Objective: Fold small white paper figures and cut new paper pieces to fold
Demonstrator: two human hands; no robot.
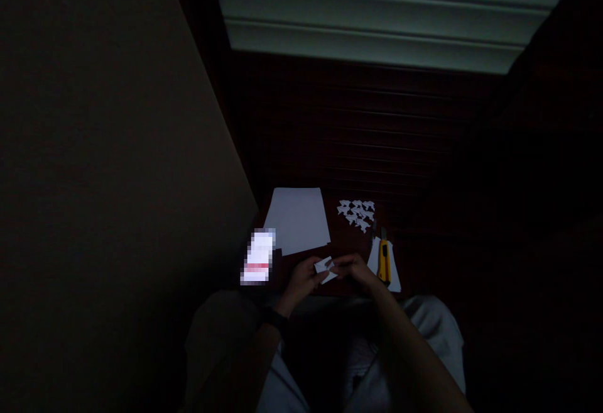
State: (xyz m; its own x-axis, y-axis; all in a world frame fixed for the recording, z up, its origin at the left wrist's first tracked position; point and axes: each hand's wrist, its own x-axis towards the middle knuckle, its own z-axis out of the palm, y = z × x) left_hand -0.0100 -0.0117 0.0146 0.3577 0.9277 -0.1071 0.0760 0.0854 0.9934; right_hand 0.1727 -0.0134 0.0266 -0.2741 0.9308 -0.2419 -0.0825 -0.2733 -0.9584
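A small folded piece of white paper (323, 266) is held between both hands above the near edge of a dark table. My left hand (304, 275) grips its left side, thumb on top. From the right, my right hand (352, 266) pinches the paper's other side with its fingertips. Several small folded white paper figures (360, 212) lie grouped beyond my right hand. To the right of that hand, a yellow box cutter (384, 262) rests on white paper (396, 278).
A stack of large white sheets (299, 218) lies at the table's back left. Nearer me, a lit, blurred phone screen (258, 257) glows. A plain wall (117, 149) borders the left, and slatted panels (377, 17) stand behind. The room is dark.
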